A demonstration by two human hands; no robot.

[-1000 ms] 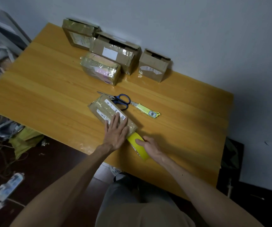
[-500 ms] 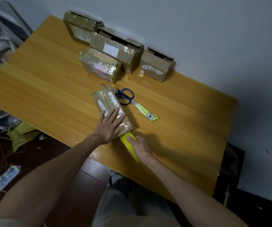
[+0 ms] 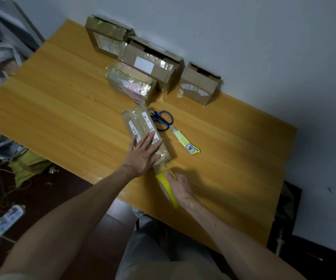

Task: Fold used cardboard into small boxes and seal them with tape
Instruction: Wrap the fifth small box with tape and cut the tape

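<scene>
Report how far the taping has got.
Done: four taped boxes stand by the wall. In hand: the left hand presses the fifth box while the right hand grips the yellow tape roll, a strip running to the box's near end. Left: cutting that strip; scissors and knife lie beside it.

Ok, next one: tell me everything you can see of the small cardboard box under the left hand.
The small cardboard box is long, flat and brown, glossy with clear tape, with white printed labels on top. It lies flat on the wooden table, angled away from the person. The left hand presses its near half with straight fingers. A tape strip runs from its near end to the yellow tape roll gripped by the right hand. Blue-handled scissors lie beside its far end.
</scene>
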